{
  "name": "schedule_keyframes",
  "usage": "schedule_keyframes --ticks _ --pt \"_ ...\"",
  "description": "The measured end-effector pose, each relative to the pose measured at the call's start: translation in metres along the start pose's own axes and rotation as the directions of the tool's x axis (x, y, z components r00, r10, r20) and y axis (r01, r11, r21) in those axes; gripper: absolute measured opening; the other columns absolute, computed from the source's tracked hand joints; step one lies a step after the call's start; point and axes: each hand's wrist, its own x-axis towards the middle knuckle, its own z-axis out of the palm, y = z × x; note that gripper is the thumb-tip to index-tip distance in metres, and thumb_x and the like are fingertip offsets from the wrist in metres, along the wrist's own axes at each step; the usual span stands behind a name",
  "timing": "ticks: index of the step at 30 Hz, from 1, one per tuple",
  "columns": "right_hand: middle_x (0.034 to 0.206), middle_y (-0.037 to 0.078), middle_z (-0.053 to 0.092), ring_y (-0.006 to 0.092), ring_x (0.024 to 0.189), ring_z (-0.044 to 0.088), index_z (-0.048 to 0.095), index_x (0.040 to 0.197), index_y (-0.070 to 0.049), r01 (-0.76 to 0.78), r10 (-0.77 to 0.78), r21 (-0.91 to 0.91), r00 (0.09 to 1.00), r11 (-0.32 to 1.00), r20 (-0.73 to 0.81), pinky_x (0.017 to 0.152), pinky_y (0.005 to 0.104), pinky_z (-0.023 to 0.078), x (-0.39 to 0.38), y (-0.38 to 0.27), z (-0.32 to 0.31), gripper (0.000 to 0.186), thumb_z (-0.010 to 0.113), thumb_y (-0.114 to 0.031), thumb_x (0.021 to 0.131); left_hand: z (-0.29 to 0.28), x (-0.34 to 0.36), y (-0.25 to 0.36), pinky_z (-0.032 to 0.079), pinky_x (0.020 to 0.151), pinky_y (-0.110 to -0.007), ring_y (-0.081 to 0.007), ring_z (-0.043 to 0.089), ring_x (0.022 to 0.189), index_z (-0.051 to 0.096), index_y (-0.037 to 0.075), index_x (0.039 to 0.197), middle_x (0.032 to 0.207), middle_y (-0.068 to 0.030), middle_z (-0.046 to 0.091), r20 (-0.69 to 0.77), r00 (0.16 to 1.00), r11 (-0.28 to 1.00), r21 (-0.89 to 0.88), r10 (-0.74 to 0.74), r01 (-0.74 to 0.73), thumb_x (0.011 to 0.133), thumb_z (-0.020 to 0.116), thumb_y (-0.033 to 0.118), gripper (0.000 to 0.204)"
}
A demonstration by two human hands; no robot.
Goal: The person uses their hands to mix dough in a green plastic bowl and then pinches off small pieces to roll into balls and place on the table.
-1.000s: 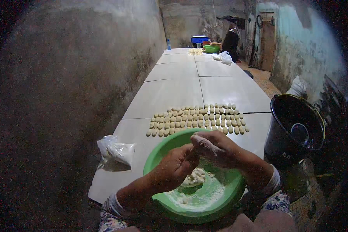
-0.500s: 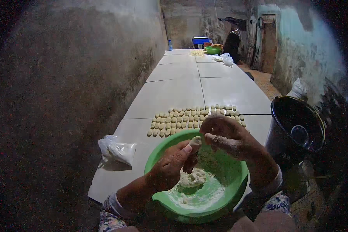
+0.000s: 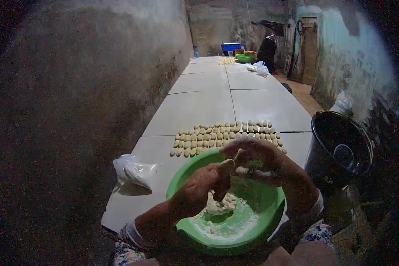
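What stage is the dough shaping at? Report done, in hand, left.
Done: rows of small pale dough pieces lie on the long white table. In hand: the left hand and right hand pinch a bit of dough over the round green plastic bowl. Left: a lump of floury dough in that bowl.

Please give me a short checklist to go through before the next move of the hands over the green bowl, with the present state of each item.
1. Left hand holds a small dough piece: ok.
2. Right hand meets it at the fingertips: ok.
3. Dough lump remains in the green bowl: ok.
4. Rows of shaped pieces tidy on the white table: ok.
5. Free space beside the rows: ok.
6. Piece fully shaped: cannot tell.
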Motion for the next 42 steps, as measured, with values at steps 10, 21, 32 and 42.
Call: schedule_keyframes --ticks 10,21,32,42 --pt "0.079 0.007 0.063 0.0170 0.074 0.062 0.064 0.087 -0.002 0.079 -0.096 -0.523 0.995 0.849 -0.005 0.067 0.0301 0.048 0.001 0.003 -0.008 0.009 0.066 -0.005 0.079 -0.005 0.005 -0.006 0.040 0.063 -0.031 -0.0189 0.048 0.065 0.048 -0.001 0.091 0.071 -0.0079 0.048 0.022 0.975 0.879 0.427 0.222 -0.210 0.091 0.024 0.062 0.067" --pt "0.138 0.019 0.036 0.0274 0.124 0.040 0.017 0.144 -0.007 0.295 -0.305 -0.081 0.932 0.952 -0.198 0.105 0.0377 0.028 0.009 0.022 0.007 0.067 0.039 -0.045 0.094 0.003 0.003 0.002 0.040 0.058 -0.026 -0.0110 0.046 0.063 0.052 -0.001 0.104 0.071 -0.0012 0.049 -0.186 0.965 0.969 0.197 0.184 -0.147 0.095 0.031 0.050 0.056" --pt "0.125 0.016 0.054 0.0245 0.111 0.055 0.036 0.137 -0.005 0.223 -0.216 -0.225 0.975 0.948 0.056 0.092 0.0347 0.044 0.004 0.010 0.008 0.047 0.050 -0.015 0.093 0.001 0.001 0.000 0.042 0.057 -0.027 -0.0116 0.050 0.063 0.050 -0.002 0.114 0.072 -0.0034 0.051 -0.138 0.973 0.966 0.207 0.184 -0.153 0.090 0.029 0.061 0.071" --pt "0.093 0.011 0.065 0.0170 0.075 0.062 0.050 0.124 0.001 0.119 -0.115 -0.109 0.992 0.987 0.042 0.072 0.0296 0.052 0.001 0.013 0.017 0.038 0.055 0.000 0.086 0.006 0.007 -0.002 0.041 0.057 -0.027 -0.0109 0.048 0.060 0.051 0.003 0.091 0.068 -0.0017 0.050 -0.123 0.977 0.963 0.226 0.175 -0.144 0.095 0.033 0.049 0.050"
